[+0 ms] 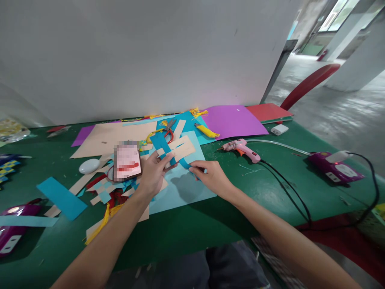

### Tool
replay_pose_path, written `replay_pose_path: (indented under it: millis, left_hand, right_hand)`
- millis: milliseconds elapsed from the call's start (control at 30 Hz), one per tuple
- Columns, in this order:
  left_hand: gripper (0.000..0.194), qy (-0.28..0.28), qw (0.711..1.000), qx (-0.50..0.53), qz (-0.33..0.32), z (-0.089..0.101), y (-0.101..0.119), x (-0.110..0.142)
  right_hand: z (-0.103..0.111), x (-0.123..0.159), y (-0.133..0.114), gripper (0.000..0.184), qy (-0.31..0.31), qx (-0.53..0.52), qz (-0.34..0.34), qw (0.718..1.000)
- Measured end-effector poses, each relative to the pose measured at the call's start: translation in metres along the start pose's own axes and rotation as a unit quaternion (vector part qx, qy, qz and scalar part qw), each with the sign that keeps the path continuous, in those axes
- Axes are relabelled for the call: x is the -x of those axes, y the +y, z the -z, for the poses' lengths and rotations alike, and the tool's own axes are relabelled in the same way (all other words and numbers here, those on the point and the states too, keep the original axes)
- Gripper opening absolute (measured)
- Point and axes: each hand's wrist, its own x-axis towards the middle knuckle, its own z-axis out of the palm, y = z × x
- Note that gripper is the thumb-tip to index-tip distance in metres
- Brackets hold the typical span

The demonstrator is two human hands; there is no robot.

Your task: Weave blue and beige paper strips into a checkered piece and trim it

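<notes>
My left hand is closed on a cream paper piece with slits cut in it, held above a light blue sheet. Blue paper is interlaced with the cream at its left end, making a small check pattern. Between the thumb and fingertips of my right hand is a narrow blue paper strip, which runs toward the cream piece. Just beyond my hands lie red-handled scissors and a yellow utility knife. My left fingers hide part of the weave.
To the right, a pink glue gun trails a black cable to a purple power strip. A phone, paper scraps and a white oval object lie left. Purple card stretches along the back by a grey partition.
</notes>
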Motion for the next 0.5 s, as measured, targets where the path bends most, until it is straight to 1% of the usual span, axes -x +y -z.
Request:
replay_pose_path:
  millis: [267,367,500]
  left_hand:
    - [0.032,-0.007,1.0,-0.002,0.006,0.0018,-0.0002,-0.0002]
    - [0.031,-0.003,1.0,0.001,0.004,0.0025,-0.001,-0.0004]
    - [0.031,-0.008,1.0,-0.007,0.001,0.0034,-0.0014,-0.0002]
  right_hand:
    - [-0.0024,0.001,0.0042,0.023,0.011,0.045,0.025,0.999]
    - [-0.0028,0.0007,0.0053,0.022,0.021,0.057,0.024,0.998]
    - [-0.0018,0.0004,0.0049,0.022,0.033,0.061,0.002,0.998]
